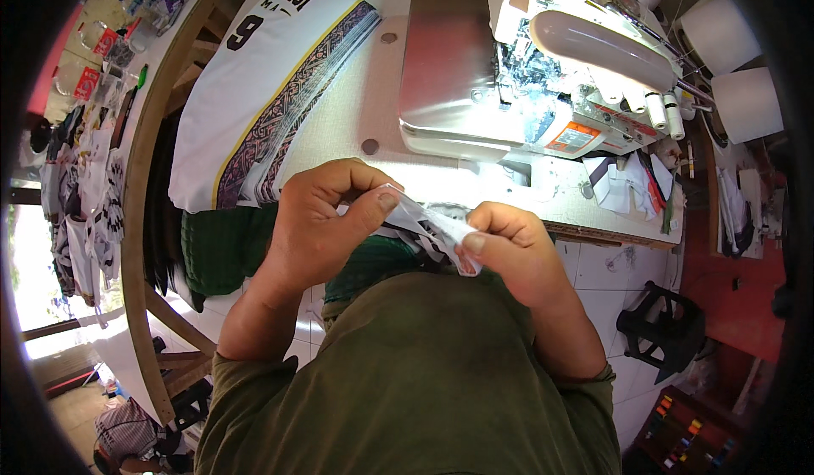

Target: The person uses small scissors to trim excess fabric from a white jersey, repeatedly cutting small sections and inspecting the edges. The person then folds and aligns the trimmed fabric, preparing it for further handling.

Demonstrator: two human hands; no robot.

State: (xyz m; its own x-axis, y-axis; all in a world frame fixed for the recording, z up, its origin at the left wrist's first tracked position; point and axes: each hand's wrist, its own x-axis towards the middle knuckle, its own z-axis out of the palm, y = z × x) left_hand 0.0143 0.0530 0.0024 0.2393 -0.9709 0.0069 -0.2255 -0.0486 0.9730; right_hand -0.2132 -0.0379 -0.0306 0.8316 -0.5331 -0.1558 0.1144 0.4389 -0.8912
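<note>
Between my hands, just in front of the table's near edge, a piece of white fabric (437, 227) with dark patterned parts is stretched. My left hand (332, 208) pinches one end of it between thumb and forefinger. The other end is pinched in my right hand (511, 246), thumb on top. Beyond my right hand stands an overlock sewing machine (560, 77), its lamp lit over the needle area. To the left on the table lies a stack of white jerseys (280, 77) with a dark patterned side band and black print.
Fabric scraps (632, 183) lie at the table's right end. Thread cones (721, 38) stand behind the machine. On the left, a wooden-edged table (140, 221) holds bottles and cloth pieces. A black stool (661, 327) is on the tiled floor at right.
</note>
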